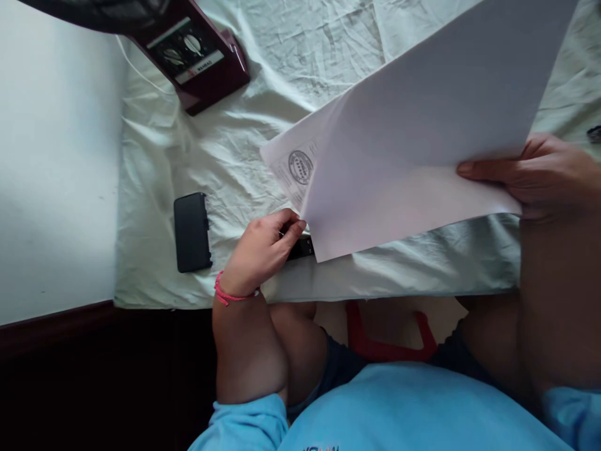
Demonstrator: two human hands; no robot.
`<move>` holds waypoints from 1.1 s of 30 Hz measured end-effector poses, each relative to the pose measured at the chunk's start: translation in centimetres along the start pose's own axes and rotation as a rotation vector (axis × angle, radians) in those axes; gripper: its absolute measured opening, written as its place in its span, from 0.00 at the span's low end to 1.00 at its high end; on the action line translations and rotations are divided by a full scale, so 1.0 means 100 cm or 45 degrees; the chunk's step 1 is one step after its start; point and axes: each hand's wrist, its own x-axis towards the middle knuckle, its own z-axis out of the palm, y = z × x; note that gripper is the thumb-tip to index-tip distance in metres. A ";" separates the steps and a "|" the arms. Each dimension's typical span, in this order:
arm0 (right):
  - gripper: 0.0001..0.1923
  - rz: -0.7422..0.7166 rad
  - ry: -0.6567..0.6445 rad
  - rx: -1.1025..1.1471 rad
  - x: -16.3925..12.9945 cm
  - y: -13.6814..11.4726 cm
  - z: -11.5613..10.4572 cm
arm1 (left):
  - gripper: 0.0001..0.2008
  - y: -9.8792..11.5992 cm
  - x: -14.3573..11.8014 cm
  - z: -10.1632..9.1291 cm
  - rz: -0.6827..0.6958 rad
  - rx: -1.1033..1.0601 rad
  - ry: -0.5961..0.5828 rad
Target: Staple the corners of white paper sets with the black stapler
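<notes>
A stack of white paper sheets (413, 125) is held tilted above the cloth-covered table. The top sheet is blank on the side I see and sits askew over a printed sheet (287, 164) with a round dark stamp. My right hand (551, 172) grips the right edge, thumb on top and fingers hidden beneath. My left hand (267, 244) is closed in a pinch at the near left edge of the papers. A small black object (300, 248) shows beside and below my left fingers, partly hidden by them and the paper; its kind is unclear.
A black case-like rectangle (192, 232) lies on the pale wrinkled tablecloth (235, 163) left of my left hand. A dark red fan base with knobs (211, 69) stands at the back left, its cable (141, 72) near the white wall. A small dark item (594, 134) lies at the far right.
</notes>
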 end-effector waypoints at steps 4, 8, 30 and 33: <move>0.15 0.002 -0.020 0.047 0.000 0.000 0.002 | 0.15 -0.001 0.000 0.002 -0.050 -0.096 0.052; 0.17 -0.002 -0.015 0.089 0.001 0.000 0.004 | 0.24 -0.004 0.001 0.004 -0.153 -0.171 0.181; 0.16 0.059 0.031 0.005 0.000 -0.002 0.012 | 0.06 -0.004 0.011 0.009 -0.218 -0.357 0.265; 0.15 0.071 0.017 -0.048 0.000 -0.001 0.010 | 0.07 -0.006 0.014 0.012 -0.196 -0.205 0.221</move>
